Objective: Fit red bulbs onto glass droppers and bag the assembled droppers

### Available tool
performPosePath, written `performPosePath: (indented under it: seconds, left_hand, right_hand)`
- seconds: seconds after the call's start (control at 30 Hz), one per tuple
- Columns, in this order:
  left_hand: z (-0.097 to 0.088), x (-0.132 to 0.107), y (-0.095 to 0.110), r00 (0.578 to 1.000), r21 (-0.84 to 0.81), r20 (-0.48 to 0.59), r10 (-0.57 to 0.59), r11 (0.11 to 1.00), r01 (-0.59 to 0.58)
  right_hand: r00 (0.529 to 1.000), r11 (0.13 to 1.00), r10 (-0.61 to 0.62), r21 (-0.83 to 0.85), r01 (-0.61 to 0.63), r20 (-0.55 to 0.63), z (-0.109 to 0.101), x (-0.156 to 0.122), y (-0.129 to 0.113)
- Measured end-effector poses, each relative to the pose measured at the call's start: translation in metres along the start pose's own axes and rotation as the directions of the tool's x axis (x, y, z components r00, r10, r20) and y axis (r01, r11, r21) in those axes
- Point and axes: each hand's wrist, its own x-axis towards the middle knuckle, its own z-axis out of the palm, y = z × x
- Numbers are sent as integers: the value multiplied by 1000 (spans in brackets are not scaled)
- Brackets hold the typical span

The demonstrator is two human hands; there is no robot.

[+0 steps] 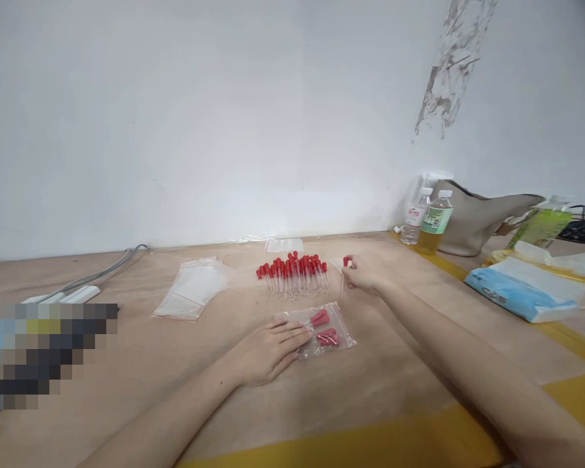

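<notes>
My left hand [273, 351] lies flat, fingers stretched out, over the left part of a clear zip bag [345, 325]. Inside the bag are several droppers with red bulbs [327, 337]; their lower ends are hidden under my fingers. My right hand [361, 274] pinches a single glass dropper [346, 262] near its red bulb, its tube pointing down. Left of that hand, a pile of red-topped glass droppers [292, 270] lies on the table, bulbs towards the wall. A stack of flat zip bags [190, 289] lies to the left.
Against the wall lies another small bag [283, 245]. At right stand a water bottle [412, 221], a tea bottle [433, 224] and a grey bag-like object [463, 218], with a blue tissue pack [517, 292] nearer. A grey cable [107, 268] runs at left beside a blurred-out object.
</notes>
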Motion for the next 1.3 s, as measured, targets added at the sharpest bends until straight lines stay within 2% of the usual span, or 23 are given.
performPosePath:
  seconds: [0.07,0.17,0.33,0.53,0.77,0.93,1.03,1.1,1.2,1.3]
  left_hand:
    - [0,0,0,1000,-12,-4,-1,1000,1]
    - [1,-1,0,1000,-20,8,-13,1000,13]
    - [1,-1,0,997,-122,10,-82,989,83]
    - [2,0,-2,994,-271,16,-106,957,107]
    - [3,0,-3,993,-296,21,-114,948,115]
    - [4,-1,-4,995,-315,-2,-104,944,99]
    - [2,0,-3,994,-323,-11,-105,942,96]
    - [1,0,-1,994,-324,-2,-109,941,102]
    - [-1,0,0,993,-325,1,-116,939,110]
    - [-1,1,0,994,-331,-16,-111,938,100]
  right_hand:
    - [1000,999,-12,48,12,-8,-5,-23,10]
    - [994,963,-39,263,66,-106,-5,-49,21]
    - [982,897,23,438,63,-188,8,-64,27]
    - [996,827,83,560,-43,-46,19,-78,22]
    - [986,764,153,624,-162,68,17,-84,23]
    - [983,750,173,639,-170,59,13,-87,21]
    - [983,779,142,600,-185,119,9,-87,21]
    - [977,872,91,458,-171,192,5,-84,23]
    - [974,984,-18,179,-24,226,0,-80,27]
    - [956,990,-127,101,103,265,0,-78,29]
